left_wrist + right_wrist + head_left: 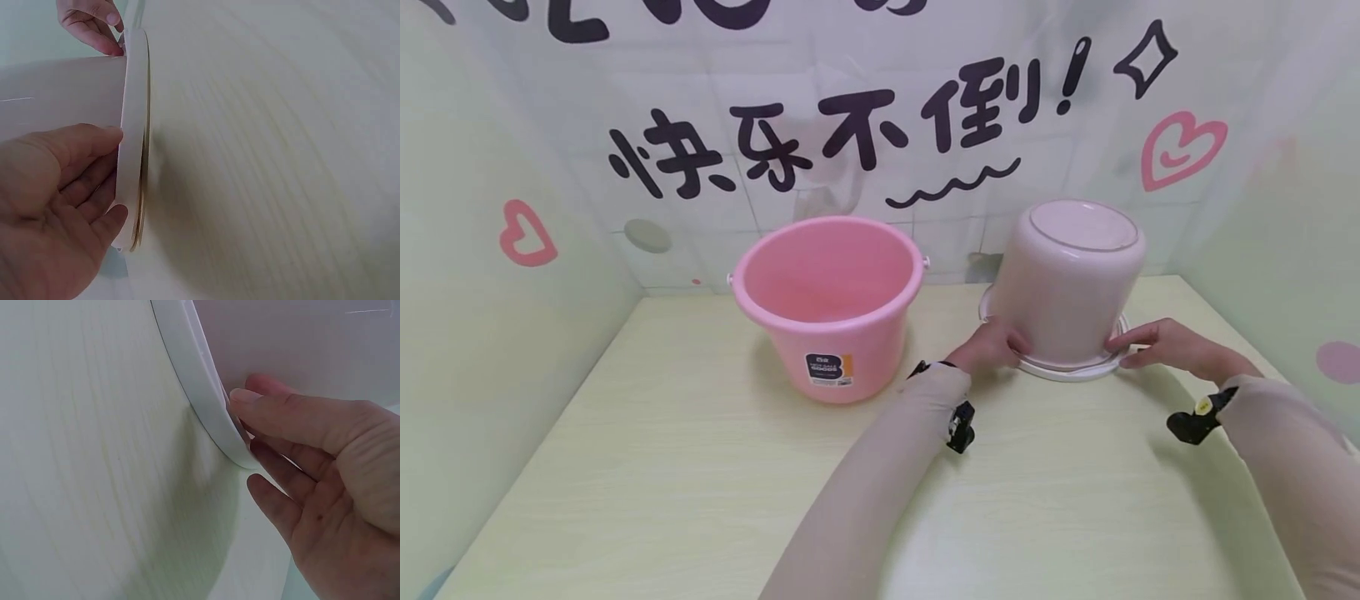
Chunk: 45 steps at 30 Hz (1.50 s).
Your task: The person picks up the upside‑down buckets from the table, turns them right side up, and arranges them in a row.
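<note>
Pale upturned container [1066, 292], its rim [1066, 374] gripped by both hands [988, 347] [1182, 345]; pink bucket [876, 354] upright.

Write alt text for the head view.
A person's left hand and right hand hold the rim of an upside-down pale pink bucket on a light wood-grain table. To its left, a brighter pink bucket with a front label stands upright.

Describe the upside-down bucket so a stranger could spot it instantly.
On the pale wood-grain table, look far right. A glossy pale-pink bucket is mouth-down there, between the left hand and right hand. Unlike the deeper-pink, labelled bucket to its left, its base faces up.
</note>
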Each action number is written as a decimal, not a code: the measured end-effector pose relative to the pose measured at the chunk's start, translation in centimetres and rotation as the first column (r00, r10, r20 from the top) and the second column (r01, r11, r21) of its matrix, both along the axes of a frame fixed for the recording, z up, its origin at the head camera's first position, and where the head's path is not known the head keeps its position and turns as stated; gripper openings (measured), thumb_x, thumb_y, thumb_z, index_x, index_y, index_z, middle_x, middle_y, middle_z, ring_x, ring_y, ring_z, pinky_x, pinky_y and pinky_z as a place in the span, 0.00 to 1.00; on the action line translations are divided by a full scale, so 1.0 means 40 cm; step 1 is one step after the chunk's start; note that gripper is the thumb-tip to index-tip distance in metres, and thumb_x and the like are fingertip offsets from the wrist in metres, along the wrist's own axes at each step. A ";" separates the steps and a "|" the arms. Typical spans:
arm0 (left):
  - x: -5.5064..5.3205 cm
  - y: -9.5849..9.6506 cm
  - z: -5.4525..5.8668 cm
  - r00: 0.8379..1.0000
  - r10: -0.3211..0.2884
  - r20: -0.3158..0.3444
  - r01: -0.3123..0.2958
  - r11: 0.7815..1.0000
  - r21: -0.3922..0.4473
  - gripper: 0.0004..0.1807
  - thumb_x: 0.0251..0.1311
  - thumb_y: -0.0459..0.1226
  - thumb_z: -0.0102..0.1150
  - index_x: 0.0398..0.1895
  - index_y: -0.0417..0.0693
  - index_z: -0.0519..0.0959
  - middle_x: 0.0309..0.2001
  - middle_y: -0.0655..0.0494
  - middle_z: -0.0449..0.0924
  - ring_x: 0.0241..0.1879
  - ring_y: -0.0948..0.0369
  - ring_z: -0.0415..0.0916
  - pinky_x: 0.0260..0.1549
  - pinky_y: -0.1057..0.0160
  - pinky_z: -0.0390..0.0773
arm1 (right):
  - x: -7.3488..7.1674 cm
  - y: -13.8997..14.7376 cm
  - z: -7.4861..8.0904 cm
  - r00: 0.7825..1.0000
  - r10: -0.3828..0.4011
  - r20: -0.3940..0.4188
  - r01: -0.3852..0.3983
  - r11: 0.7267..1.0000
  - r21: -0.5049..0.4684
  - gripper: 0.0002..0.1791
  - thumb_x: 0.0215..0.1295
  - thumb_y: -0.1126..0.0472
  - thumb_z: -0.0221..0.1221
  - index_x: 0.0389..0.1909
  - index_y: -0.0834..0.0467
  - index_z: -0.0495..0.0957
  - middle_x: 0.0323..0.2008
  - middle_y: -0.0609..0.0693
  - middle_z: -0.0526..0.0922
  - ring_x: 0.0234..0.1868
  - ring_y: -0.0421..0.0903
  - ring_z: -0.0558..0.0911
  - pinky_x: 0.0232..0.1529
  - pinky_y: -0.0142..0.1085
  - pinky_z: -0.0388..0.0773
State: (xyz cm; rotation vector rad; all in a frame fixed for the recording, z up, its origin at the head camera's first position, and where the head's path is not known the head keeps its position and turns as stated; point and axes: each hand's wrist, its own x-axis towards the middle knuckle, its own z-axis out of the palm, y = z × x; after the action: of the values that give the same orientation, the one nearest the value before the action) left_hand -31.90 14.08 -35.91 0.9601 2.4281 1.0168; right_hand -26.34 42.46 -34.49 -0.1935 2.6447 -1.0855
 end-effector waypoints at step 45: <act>0.019 0.027 0.003 0.944 -0.093 -0.317 0.015 0.970 -0.242 0.14 0.55 0.26 0.55 0.43 0.44 0.82 0.43 0.55 0.77 0.44 0.63 0.71 0.45 0.75 0.66 | -0.018 -0.036 -0.004 0.913 0.266 -0.309 -0.230 0.962 0.149 0.13 0.35 0.72 0.71 0.26 0.66 0.80 0.32 0.51 0.78 0.38 0.32 0.71 0.42 0.54 0.73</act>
State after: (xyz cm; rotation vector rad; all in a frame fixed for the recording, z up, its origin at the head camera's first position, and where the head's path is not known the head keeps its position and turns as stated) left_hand -31.13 15.14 -35.80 1.1799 2.6923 0.5643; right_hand -27.08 41.04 -34.66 -0.7256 2.8511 -0.8849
